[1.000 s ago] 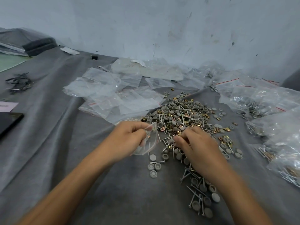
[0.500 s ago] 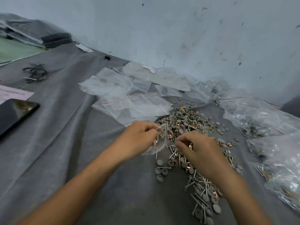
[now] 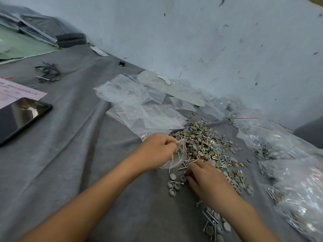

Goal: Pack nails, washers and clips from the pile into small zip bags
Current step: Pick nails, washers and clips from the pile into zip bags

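A pile of nails, grey round washers and brass clips (image 3: 204,142) lies on the grey cloth. My left hand (image 3: 157,151) pinches a small clear zip bag (image 3: 176,156) by its mouth at the pile's near left edge; a nail or two shows inside it. My right hand (image 3: 204,179) lies just below the bag, fingers curled down onto parts at the pile's front edge. What its fingertips hold is hidden. A few loose grey washers (image 3: 173,186) and a nail lie left of that hand.
Empty zip bags (image 3: 145,109) lie spread behind the pile. Filled bags (image 3: 288,163) are heaped along the right. A black phone (image 3: 19,116) on a pink paper (image 3: 21,92) lies at left, black ties (image 3: 48,72) farther back. A wall (image 3: 209,49) bounds the far side.
The view has swung right and tilted. My right hand moved down from the pile's middle to its front edge below the bag. My left hand kept holding the bag.
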A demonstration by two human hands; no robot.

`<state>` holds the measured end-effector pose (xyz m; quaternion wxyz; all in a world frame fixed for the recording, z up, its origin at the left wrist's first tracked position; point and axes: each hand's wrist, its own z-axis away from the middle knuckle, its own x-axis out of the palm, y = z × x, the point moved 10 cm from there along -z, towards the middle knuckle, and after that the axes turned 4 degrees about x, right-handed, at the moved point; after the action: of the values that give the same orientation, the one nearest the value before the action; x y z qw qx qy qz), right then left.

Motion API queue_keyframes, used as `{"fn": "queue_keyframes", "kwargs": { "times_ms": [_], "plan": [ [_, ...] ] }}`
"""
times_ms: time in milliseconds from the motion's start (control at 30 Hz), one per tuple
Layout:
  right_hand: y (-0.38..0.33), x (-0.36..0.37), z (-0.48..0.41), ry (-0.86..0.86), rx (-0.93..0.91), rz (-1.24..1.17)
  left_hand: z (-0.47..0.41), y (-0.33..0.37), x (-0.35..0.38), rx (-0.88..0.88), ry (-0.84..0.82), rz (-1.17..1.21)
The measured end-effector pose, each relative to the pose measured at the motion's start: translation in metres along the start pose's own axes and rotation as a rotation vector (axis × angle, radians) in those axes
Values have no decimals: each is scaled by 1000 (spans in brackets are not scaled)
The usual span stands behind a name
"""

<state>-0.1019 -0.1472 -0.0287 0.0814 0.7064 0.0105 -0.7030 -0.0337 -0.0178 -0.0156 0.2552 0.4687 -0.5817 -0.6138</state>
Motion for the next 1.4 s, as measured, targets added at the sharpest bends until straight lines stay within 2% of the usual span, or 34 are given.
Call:
{"fn": "queue_keyframes", "kwargs": {
  "times_ms": [133, 233, 333, 433, 533, 600, 700, 767, 1100, 1167, 1333, 1400],
  "plan": [
    [2, -2, 6, 6, 16, -26, -1, -4, 3, -12, -12, 5],
    [21, -32, 6, 129, 129, -300, -2, -5, 4, -14, -19, 10],
    [16, -71, 5, 282, 81, -503, -2, -5, 4, -20, -20, 5],
    [1, -83, -6, 261, 13, -620, -2, -2, 0, -5, 11, -9],
    [19, -80, -23, 235, 77, -706, -2, -4, -9, 5, 67, -7],
    [35, -72, -39, 246, 135, -581, -2, -4, -13, 9, 89, -6],
    [31, -34, -68, 72, 141, -288, -2, -2, -11, 5, 85, -1],
    [28, -12, -80, -5, 156, -190, -2, -3, -9, -8, 76, -3],
    [17, 1, -78, 99, 85, 156, -4, -5, -5, -10, 63, 2],
    [21, -2, -76, 116, 123, 87, -3, -6, -5, -11, 58, 3],
    [54, -11, -64, 141, 283, -317, -2, -5, -5, 1, 47, 10],
    [59, -13, -61, 143, 287, -379, -3, -6, -5, 6, 45, 7]
  ]
}}
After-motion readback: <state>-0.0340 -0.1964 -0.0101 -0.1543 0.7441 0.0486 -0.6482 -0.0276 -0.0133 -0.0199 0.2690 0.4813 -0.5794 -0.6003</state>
